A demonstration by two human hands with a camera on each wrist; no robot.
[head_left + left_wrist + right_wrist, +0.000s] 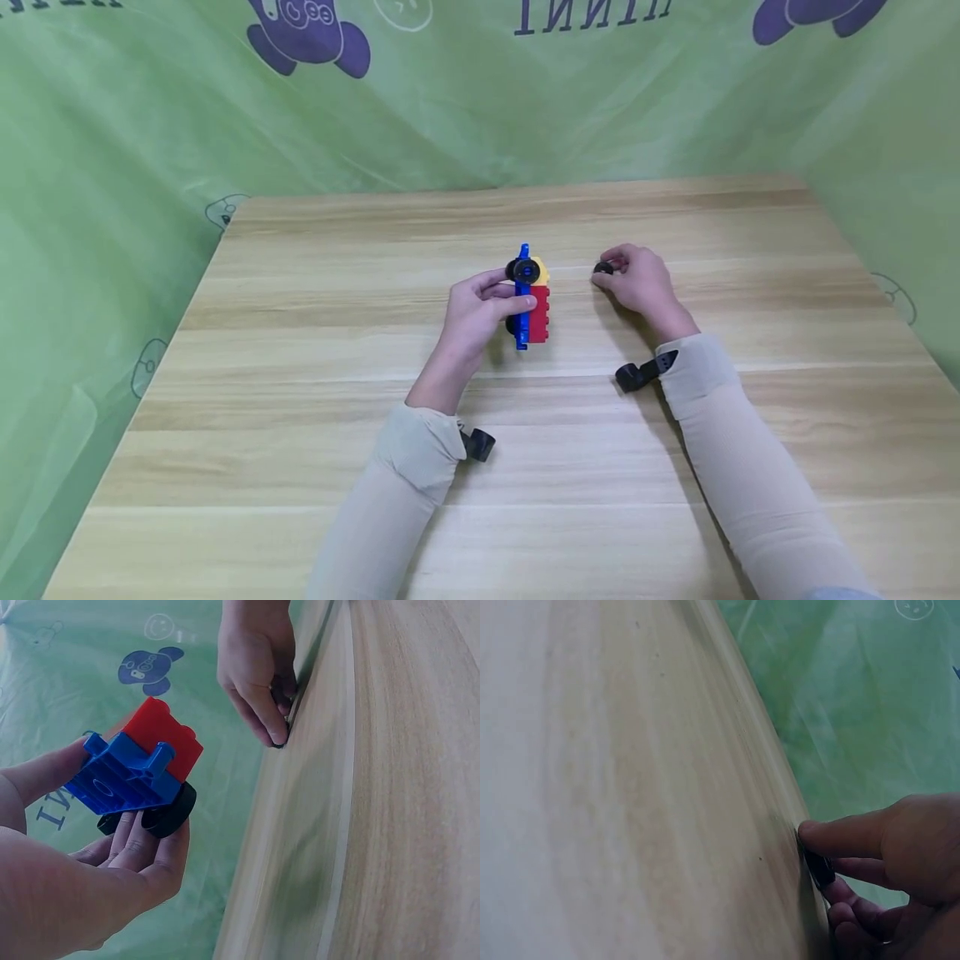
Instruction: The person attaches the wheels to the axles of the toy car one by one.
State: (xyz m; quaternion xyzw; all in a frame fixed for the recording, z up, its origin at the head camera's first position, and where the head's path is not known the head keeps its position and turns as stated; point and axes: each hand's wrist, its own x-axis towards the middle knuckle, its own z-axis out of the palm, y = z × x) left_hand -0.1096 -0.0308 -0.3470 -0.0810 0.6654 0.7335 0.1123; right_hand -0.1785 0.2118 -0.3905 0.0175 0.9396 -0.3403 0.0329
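My left hand (474, 312) holds a toy car (538, 315) on its side above the table, thumb along the blue base and fingers underneath. Red and yellow bricks are stacked on that base. Black wheels (169, 814) show on the car in the left wrist view, where the blue underside faces the camera and an axle stub (160, 759) stands bare. To the right of the car, my right hand (643, 279) pinches a loose black wheel (603, 267) between thumb and fingertips, close over the table. Its fingers partly cover the wheel (819, 868) in the right wrist view.
The wooden table (300, 467) stretches out under both arms. Behind it and at both sides hangs a green cloth (450, 125) with purple cartoon figures. Each sleeve cuff carries a small black camera, one at the left wrist (478, 445) and one at the right wrist (637, 377).
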